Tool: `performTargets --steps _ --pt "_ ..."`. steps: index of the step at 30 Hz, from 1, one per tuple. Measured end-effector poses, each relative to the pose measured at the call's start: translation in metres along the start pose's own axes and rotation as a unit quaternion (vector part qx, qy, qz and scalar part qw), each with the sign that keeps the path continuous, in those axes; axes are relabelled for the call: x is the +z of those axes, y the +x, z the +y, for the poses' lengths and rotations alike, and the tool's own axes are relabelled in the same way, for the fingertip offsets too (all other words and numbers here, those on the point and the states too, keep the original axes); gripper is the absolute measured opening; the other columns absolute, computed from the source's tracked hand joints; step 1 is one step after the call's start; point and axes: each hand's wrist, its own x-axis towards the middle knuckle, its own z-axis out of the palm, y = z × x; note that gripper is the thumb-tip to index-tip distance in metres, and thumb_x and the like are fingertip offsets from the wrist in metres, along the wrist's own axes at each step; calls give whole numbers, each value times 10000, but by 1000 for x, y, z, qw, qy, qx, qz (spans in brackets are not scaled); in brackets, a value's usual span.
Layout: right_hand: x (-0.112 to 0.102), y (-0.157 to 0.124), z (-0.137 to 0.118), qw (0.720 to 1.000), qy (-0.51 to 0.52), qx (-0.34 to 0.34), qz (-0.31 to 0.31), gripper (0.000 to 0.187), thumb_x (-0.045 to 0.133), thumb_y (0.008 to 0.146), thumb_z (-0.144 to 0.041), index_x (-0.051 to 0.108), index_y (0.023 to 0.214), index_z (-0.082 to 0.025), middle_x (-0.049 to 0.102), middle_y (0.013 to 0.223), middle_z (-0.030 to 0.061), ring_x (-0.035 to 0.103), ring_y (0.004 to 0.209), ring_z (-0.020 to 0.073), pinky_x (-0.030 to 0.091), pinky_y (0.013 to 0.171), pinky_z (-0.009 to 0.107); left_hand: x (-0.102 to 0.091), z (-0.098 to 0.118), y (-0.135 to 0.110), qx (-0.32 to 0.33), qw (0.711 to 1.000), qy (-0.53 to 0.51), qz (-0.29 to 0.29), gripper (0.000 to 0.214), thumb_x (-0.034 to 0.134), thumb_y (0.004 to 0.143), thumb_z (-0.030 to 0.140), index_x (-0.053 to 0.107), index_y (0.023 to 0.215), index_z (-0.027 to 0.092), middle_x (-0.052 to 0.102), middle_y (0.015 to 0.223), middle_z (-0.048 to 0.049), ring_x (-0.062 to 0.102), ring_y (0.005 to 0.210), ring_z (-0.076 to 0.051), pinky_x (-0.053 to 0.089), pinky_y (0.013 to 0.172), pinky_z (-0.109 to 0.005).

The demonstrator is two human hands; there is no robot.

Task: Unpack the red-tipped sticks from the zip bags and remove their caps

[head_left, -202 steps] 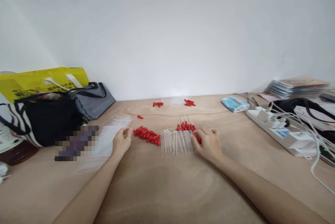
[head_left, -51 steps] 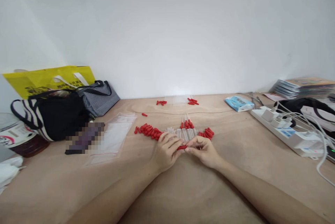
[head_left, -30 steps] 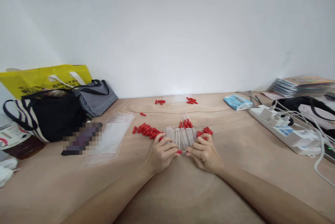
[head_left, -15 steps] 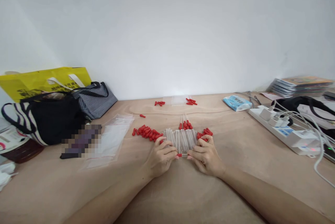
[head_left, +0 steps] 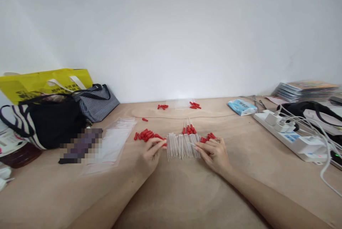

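Observation:
A row of several clear plastic tubes [head_left: 179, 146] lies on the wooden table [head_left: 171, 193] between my hands. My left hand [head_left: 149, 153] rests at the row's left end, its fingertips pinched on a red cap at the edge of the left pile of red caps [head_left: 146, 135]. At the row's right end, my right hand [head_left: 213, 153] has thumb and forefinger closed on a thin clear tube. Beside its fingers sits a smaller pile of red caps [head_left: 208, 136]. A few capped tubes [head_left: 189, 128] lie just behind the row.
Clear zip bags [head_left: 113, 140] and bags, black [head_left: 50, 122], striped [head_left: 96, 102] and yellow [head_left: 40, 81], stand at the left. More caps and tubes [head_left: 192, 105] lie by the wall. A blue packet [head_left: 242, 107], power strip [head_left: 291, 134] with cables and stacked books [head_left: 304, 90] fill the right.
My hands, pressed together over one capped tube in front of the row, have parted. The left went to the left cap pile, the right to the row's right end.

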Motion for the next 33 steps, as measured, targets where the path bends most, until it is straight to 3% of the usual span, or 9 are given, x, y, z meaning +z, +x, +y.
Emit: performTargets --steps 3,5,10,15,20,24,29,33 --pt "4 4 0 999 -14 38 15 263 409 850 -272 654 919 -206 611 626 13 516 612 121 248 711 300 -9 -23 6 -131 985 85 70 243 445 835 245 609 997 171 518 872 -71 535 771 -153 477 674 -282" --pt "6 9 0 998 -33 44 17 286 381 846 -240 648 938 -204 605 624 15 512 612 122 244 694 291 -18 -45 7 -206 967 123 85 301 412 820 269 611 1011 147 507 870 -84 534 761 -167 480 660 -299" --pt "11 22 -4 995 -101 2 -6 261 408 816 -189 663 867 -209 603 616 11 490 605 116 207 652 287 -35 -88 3 -337 925 169 41 366 473 701 312 609 992 136 543 725 -40 527 590 -148 480 627 -298" --pt "20 22 -10 986 -166 -21 -15 225 426 799 -162 648 823 -190 601 624 15 468 594 121 183 642 305 -33 -93 -1 -376 911 165 -28 397 494 663 390 602 960 149 625 743 -41 575 642 -176 474 676 -304" --pt "22 18 -16 980 -191 -40 -37 194 435 801 -178 629 798 -180 584 624 28 472 636 145 183 650 314 -30 -88 -1 -382 912 135 -65 350 478 680 454 634 812 170 654 751 -46 595 661 -184 474 680 -294" --pt "21 16 -23 982 -178 -34 -62 224 446 822 -305 624 826 -168 598 663 43 492 670 164 200 675 322 -33 -84 0 -359 920 154 -33 359 458 718 455 629 846 166 644 756 -53 585 688 -195 469 685 -308" --pt "17 19 -23 987 -141 -2 -71 361 430 816 -470 630 861 -173 615 729 59 514 710 181 217 702 332 -31 -65 4 -211 955 201 57 303 455 780 381 609 917 158 612 822 -81 550 805 -221 426 784 -367" --pt "10 41 -5 983 -120 116 -81 283 417 835 -364 638 807 -190 637 770 59 543 739 181 228 701 331 -19 -38 7 -87 981 166 41 198 498 792 292 609 921 191 594 841 -62 542 812 -201 418 782 -353"
